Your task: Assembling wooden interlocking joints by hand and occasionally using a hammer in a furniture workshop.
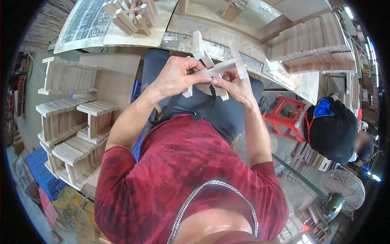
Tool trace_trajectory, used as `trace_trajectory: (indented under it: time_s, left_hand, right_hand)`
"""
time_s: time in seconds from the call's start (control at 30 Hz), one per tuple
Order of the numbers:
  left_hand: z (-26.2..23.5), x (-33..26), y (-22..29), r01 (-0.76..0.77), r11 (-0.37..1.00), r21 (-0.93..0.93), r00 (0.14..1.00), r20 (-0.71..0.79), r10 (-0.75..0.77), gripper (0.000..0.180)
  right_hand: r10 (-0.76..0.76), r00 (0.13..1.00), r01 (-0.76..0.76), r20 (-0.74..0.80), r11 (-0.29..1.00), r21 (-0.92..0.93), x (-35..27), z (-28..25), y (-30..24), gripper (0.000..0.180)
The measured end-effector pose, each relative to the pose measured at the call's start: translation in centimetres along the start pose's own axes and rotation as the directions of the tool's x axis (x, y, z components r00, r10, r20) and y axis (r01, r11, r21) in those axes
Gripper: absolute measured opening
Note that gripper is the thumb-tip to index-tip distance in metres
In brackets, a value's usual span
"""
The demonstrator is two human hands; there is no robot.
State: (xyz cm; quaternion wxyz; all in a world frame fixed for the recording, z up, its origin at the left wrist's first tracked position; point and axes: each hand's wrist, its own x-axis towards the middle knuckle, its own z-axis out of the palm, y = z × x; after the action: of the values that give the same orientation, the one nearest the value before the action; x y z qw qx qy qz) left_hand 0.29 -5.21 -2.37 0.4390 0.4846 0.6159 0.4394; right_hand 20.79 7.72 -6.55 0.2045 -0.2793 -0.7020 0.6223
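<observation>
Above my lap, close to the bench edge, both hands hold a pale wooden frame (224,66) made of crossed and T-shaped pieces. My left hand (172,77) is closed on its left side, thumb pressed near the middle joint. Around the other side, my right hand (237,88) grips it, its thumb tip nearly meeting the left one. One end of the frame points up toward the bench, and short legs stick out below my fingers. My palms hide part of the joint.
The workbench (207,45) runs across the top, bearing a cluster of wooden pieces (132,18) and rows of stacked slats (310,42). Stacked wooden frames (75,118) stand at left above a blue crate (42,171). At right are a red stool (284,118), another person (331,128) and a fan (343,191).
</observation>
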Motion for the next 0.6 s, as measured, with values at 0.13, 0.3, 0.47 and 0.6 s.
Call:
trace_trajectory:
  time_s: [0.13,0.3,0.47,0.6]
  left_hand:
    - [0.0,2.1,-2.4,0.057,0.992,-0.115,0.997,0.066,-0.050,0.030]
    - [-0.2,3.4,-3.2,0.005,0.920,-0.391,0.999,0.043,0.013,0.035]
    - [-0.7,2.6,-2.2,-0.044,0.950,-0.309,0.999,0.002,0.047,0.036]
    - [-0.6,2.7,-1.4,-0.005,0.984,-0.176,0.999,-0.041,-0.002,0.034]
  right_hand:
    - [0.038,0.997,-0.043,0.067,0.997,0.063,0.4,-0.6,0.7,0.034]
    - [0.039,0.994,-0.049,0.105,0.994,0.093,1.7,-0.1,-0.2,0.033]
    - [0.120,0.978,-0.107,0.171,0.991,-0.085,2.4,-0.4,-1.9,0.039]
    - [0.168,0.985,-0.170,0.029,0.978,0.118,2.5,0.9,-0.8,0.041]
